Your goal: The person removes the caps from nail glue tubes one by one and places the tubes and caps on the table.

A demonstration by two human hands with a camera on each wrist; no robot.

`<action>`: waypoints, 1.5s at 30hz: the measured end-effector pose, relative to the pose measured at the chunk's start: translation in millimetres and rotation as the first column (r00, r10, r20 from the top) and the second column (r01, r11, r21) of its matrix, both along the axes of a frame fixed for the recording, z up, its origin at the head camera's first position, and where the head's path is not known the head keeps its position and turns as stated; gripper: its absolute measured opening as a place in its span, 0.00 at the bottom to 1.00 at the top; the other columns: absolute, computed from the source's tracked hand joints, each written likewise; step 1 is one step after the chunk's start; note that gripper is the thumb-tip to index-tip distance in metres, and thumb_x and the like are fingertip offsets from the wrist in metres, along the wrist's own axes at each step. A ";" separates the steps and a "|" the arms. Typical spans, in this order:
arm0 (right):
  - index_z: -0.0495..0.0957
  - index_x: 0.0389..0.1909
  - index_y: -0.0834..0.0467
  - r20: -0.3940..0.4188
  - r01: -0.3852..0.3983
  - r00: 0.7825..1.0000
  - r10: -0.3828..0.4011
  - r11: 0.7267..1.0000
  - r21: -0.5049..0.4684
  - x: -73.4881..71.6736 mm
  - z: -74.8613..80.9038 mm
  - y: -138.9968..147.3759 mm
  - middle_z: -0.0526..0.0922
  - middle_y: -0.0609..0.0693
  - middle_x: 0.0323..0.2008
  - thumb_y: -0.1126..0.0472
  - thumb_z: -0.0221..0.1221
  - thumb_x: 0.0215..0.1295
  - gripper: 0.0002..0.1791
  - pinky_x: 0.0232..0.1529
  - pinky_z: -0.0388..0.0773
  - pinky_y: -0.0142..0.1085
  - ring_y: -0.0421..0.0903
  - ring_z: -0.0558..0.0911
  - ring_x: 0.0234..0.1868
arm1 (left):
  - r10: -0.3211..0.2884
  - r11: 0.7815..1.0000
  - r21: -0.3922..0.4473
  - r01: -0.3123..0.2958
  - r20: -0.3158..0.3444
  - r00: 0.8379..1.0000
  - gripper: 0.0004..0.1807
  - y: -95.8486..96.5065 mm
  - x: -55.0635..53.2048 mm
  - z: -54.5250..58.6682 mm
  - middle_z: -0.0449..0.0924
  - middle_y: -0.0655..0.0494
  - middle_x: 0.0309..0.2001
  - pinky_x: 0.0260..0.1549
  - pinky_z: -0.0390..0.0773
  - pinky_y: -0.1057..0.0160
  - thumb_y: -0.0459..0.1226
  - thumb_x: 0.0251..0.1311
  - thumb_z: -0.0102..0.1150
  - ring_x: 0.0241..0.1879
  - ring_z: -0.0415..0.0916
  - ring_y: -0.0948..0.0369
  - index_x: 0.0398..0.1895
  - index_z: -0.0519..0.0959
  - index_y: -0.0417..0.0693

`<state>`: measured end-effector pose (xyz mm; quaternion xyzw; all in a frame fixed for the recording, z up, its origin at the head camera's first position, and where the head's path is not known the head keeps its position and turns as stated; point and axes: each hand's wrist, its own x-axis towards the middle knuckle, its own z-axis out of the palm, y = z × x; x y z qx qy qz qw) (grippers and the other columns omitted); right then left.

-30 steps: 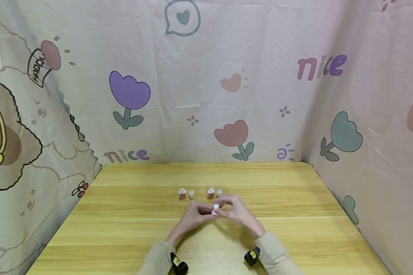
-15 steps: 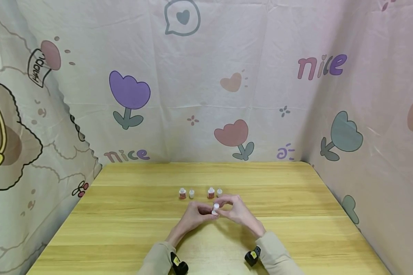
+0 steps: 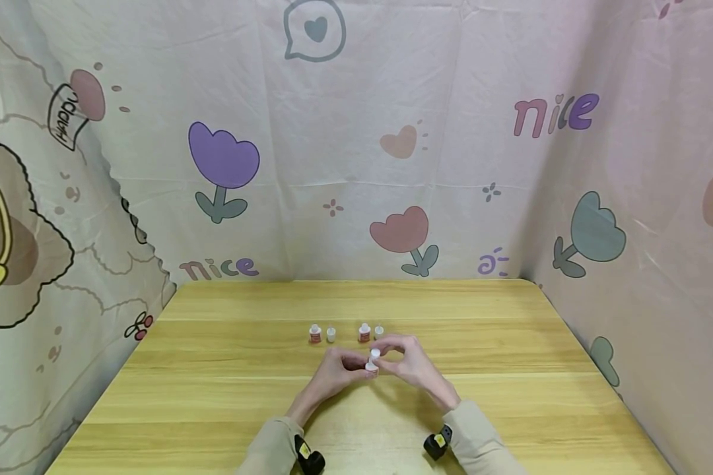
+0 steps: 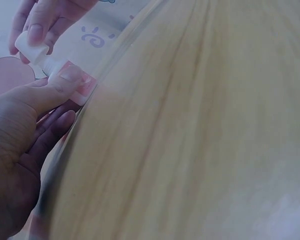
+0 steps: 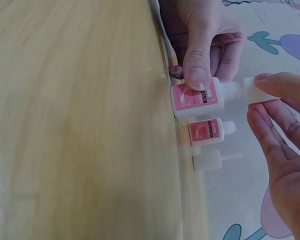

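In the head view my left hand [image 3: 340, 375] pinches a small white bottle [image 5: 197, 100] with a pink label, upright above the table. The label shows "7g". My right hand [image 3: 412, 366] pinches its white cap [image 5: 261, 91] between thumb and fingers. The cap sits just off the end of the threaded neck [image 5: 232, 91]; whether its brush is still inside the neck cannot be told. In the left wrist view the left thumb lies over the pink label, and the right fingers hold the cap [image 4: 31, 47] above the bottle.
Behind the hands on the wooden table [image 3: 214, 396] stand two similar uncapped bottles, one on the left [image 3: 315, 334] and one on the right [image 3: 364, 333]. Beside each stands a cap, the left cap [image 3: 331, 335] and the right cap [image 3: 379, 332]. A patterned cloth [image 3: 333, 231] hangs behind.
The cap in my right hand has risen slightly and shifted a little right, away from the bottle's neck. The left hand and bottle have stayed in place.
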<state>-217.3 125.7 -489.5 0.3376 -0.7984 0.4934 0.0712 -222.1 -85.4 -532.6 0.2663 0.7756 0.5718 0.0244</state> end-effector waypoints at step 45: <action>0.70 0.54 0.83 0.257 0.029 0.958 0.128 0.847 -0.531 -1.2 8.4 24.7 0.88 0.42 0.47 0.74 0.63 0.61 0.23 0.52 0.81 0.27 0.33 0.85 0.46 | 0.029 0.999 0.025 -0.031 0.073 0.997 0.11 1.5 1.7 0.5 0.90 0.44 0.37 0.36 0.83 0.71 0.34 0.53 0.75 0.35 0.87 0.65 0.39 0.89 0.42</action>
